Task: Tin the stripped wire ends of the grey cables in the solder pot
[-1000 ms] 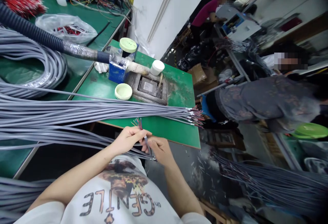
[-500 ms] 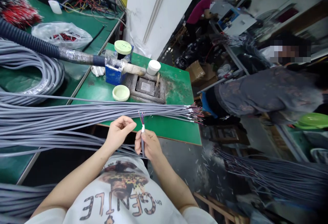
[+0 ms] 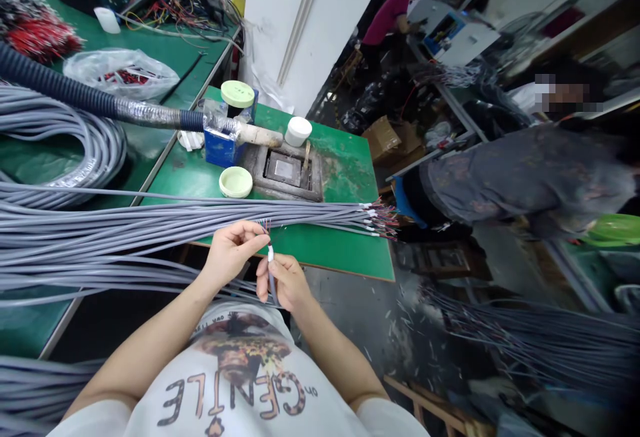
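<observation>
Two green desks: a long one [image 3: 145,147] at left, a small one [image 3: 345,260] dead ahead. A thick bundle of grey cables [image 3: 150,227] runs across both, its stripped ends [image 3: 380,220] poking past the small desk's right edge. A coil [image 3: 75,150] of the same cable sits behind it on the long desk, and a black ribbed hose [image 3: 60,87] passes over the coil to a blue box [image 3: 217,147]. A person in a grey patterned top [image 3: 525,177] bends over well off to the right, apart from this work. Mid-desk there's a grimy metal block [image 3: 287,170] with a square well, a pale green lid [image 3: 235,182] just beside it and a white jar [image 3: 298,131] behind. Right hand [image 3: 286,284] is clenched round one single cable [image 3: 273,287], held upright just off the small desk's near edge, in front of the chest, gripping just under the white band [image 3: 271,252] at its stripped end. Left hand [image 3: 229,250] pinches the coloured wires [image 3: 265,226] sprouting from that end between thumb and fingertips. My read: the wires are being sorted and fanned out. To do it well, grip tight under the band so the jacket can't twist. Take one wire at a time and draw it straight out, not sideways, so the thin strands don't kink or fray. Hold the end clear of the bundle so nothing snags.
</observation>
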`<state>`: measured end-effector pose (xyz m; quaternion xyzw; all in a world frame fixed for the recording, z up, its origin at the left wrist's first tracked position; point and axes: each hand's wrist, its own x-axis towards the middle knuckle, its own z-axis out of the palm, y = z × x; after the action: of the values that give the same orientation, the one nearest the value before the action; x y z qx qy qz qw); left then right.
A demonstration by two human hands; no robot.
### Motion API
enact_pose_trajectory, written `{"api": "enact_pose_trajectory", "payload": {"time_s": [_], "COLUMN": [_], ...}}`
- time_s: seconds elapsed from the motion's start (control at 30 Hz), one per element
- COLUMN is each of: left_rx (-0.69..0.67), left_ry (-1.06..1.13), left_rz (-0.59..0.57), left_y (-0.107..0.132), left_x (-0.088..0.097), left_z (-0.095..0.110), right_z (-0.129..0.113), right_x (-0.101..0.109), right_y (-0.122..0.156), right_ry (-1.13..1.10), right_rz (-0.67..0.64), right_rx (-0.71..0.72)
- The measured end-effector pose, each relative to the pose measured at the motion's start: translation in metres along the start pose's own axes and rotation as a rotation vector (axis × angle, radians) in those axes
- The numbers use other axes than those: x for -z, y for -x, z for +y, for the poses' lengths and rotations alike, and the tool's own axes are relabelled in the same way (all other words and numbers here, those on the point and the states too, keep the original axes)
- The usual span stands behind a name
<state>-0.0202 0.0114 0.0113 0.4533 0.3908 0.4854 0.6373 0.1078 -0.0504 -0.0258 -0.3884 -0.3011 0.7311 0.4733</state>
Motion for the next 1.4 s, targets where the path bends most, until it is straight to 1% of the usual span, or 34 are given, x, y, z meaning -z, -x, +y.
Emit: {"api": "enact_pose_trajectory", "payload": {"time_s": [0.1, 0.2, 0.27, 0.37, 0.47, 0.57, 0.67, 0.77, 0.87, 1.03, 1.1, 1.17, 1.27, 1.33, 1.4], "left_rx": [-0.030, -0.124, -0.207, -0.269, -0.243, -0.157, -0.085, -0.052, -0.033, -0.071, -0.085, -0.131, -0.311, -0.457, -0.563], "left_ry": [-0.035, -0.133, -0.217, -0.288, -0.252, -0.098, 0.059, 0.139, 0.169, 0.148, 0.130, 0.086, -0.094, -0.260, -0.389], "left_rz": [-0.044, -0.047, 0.006, 0.095, 0.137, 0.099, 0.048, 0.032, 0.023, 0.016, 0.024, 0.068, 0.151, 0.159, 0.137], "left_y": [0.003, 0.007, 0.008, 0.008, 0.008, 0.006, 0.004, 0.001, 0.000, 0.001, 0.001, 0.001, -0.001, -0.003, -0.003], "left_x": [0.000, 0.002, 0.004, 0.008, 0.008, 0.004, -0.001, -0.003, -0.003, 0.001, 0.004, 0.007, 0.013, 0.018, 0.021], "left_z": [0.001, 0.000, -0.002, -0.006, -0.008, -0.008, -0.008, -0.008, -0.010, -0.011, -0.012, -0.014, -0.019, -0.022, -0.024], "right_z": [-0.003, -0.010, -0.015, -0.020, -0.022, -0.026, -0.031, -0.036, -0.041, -0.043, -0.042, -0.040, -0.038, -0.038, -0.039], "right_x": [0.001, -0.002, -0.007, -0.014, -0.019, -0.022, -0.023, -0.024, -0.023, -0.023, -0.023, -0.023, -0.023, -0.023, -0.023], "right_y": [-0.006, -0.016, -0.023, -0.029, -0.031, -0.032, -0.033, -0.034, -0.036, -0.040, -0.041, -0.042, -0.044, -0.044, -0.045], "right_ry": [-0.070, -0.129, -0.149, -0.121, -0.027, 0.047, 0.078, 0.104, 0.098, 0.066, 0.070, 0.065, 0.047, 0.044, 0.054], "right_rz": [-0.094, -0.158, -0.131, -0.012, 0.120, 0.215, 0.243, 0.242, 0.220, 0.115, 0.093, 0.088, 0.060, 0.048, 0.071], "right_rx": [-0.048, -0.023, 0.035, 0.125, 0.217, 0.313, 0.365, 0.366, 0.326, 0.245, 0.209, 0.187, 0.155, 0.134, 0.122]}}
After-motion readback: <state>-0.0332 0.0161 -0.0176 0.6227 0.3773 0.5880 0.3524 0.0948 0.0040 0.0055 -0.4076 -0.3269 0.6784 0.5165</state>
